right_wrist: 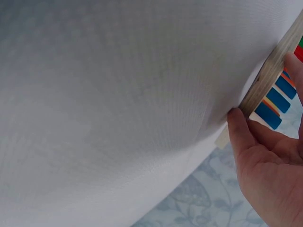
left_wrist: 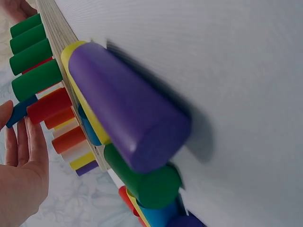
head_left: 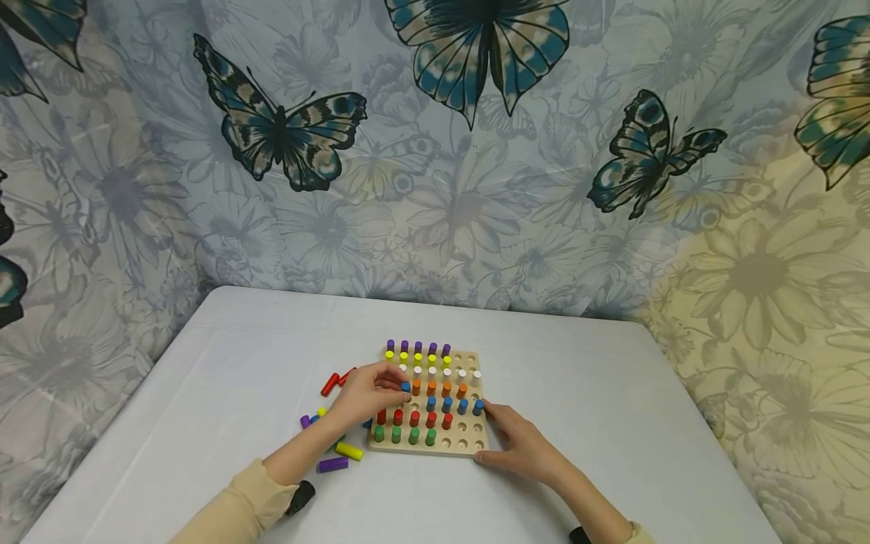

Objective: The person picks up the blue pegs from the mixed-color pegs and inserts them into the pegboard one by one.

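My left hand [head_left: 367, 391] pinches a blue peg [head_left: 405, 387] between thumb and fingers over the left part of a wooden pegboard [head_left: 424, 449]. In the left wrist view this blue peg [left_wrist: 21, 111] is tilted beside a red peg [left_wrist: 49, 105]; whether it touches a hole is hidden. Upright pegs fill rows by colour: purple at the back, then yellow, white, orange, blue, red, and green in front. My right hand [head_left: 526, 447] holds the board's right side, thumb at the near corner, fingers farther up the edge. The right wrist view shows its fingertips [right_wrist: 235, 115] against the wooden edge.
Loose pegs lie left of the board: a purple peg [head_left: 333, 465], a yellow peg [head_left: 350, 451], a red peg [head_left: 330, 384] and several others, partly behind my left forearm. The white table [head_left: 598, 378] meets a butterfly-patterned cloth [head_left: 469, 219] at its back edge.
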`<state>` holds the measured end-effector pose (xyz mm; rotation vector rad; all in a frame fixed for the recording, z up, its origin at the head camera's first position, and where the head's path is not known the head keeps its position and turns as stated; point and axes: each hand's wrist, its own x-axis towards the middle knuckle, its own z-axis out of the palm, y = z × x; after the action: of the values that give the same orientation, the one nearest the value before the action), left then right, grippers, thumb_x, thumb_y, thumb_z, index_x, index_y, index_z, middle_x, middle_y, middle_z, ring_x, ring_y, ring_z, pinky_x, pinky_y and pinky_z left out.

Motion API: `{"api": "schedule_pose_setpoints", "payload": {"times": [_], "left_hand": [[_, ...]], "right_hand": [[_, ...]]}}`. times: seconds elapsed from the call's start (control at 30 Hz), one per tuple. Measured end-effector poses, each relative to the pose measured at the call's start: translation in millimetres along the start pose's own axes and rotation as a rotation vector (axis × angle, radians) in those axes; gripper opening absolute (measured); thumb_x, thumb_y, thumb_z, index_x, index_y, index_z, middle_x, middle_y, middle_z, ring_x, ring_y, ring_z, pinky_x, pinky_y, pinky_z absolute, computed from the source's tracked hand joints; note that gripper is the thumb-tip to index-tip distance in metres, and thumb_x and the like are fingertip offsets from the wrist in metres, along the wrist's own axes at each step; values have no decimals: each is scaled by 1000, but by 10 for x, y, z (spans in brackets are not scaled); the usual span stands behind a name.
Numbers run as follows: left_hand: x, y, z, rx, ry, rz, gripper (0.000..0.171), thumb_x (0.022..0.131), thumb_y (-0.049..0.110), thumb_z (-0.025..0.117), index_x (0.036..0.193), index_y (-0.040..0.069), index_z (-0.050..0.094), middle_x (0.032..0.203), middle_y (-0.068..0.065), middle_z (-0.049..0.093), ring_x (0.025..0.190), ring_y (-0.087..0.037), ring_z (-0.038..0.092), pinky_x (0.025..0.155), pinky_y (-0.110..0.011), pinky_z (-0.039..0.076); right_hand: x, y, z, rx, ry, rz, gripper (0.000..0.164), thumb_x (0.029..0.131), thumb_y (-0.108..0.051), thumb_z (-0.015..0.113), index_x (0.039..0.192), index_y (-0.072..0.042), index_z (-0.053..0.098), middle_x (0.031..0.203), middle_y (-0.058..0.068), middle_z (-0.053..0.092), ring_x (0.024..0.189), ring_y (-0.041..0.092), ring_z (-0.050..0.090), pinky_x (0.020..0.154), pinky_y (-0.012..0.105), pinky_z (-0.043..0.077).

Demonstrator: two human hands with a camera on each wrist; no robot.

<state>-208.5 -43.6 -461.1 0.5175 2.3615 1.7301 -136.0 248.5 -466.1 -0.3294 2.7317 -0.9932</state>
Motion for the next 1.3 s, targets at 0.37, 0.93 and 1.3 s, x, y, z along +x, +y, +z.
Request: {"api": "schedule_pose_setpoints", "payload": {"times": [0.37, 0.93, 1.3], "left_hand": [[48, -4, 93, 32, -41, 37, 19, 84, 11, 77, 100, 9, 67, 96, -1, 70, 85, -15, 67, 72, -25, 56], [79, -37, 143, 127, -74, 77, 19, 84, 7, 76, 99, 2, 66, 98, -14, 69, 84, -15, 67, 73, -25, 56], [73, -65, 157, 171, -87, 83, 15, 84, 6, 76, 95, 8, 66, 93, -3, 69, 81, -12, 67, 73, -24, 56]], "right_hand": [[-3, -2, -2, -16, 1, -2, 89, 79, -37, 81, 148, -2, 37, 141, 18, 47, 123, 35, 51, 97, 48, 47], [1, 13, 1, -15, 3, -7, 89, 80, -38, 81, 148, -2, 37, 143, 18, 45, 127, 36, 48, 98, 47, 46], [3, 11, -4, -2, -5, 9, 89, 80, -38, 81, 149, -3, 37, 145, 18, 44, 128, 37, 47, 100, 49, 44]]}}
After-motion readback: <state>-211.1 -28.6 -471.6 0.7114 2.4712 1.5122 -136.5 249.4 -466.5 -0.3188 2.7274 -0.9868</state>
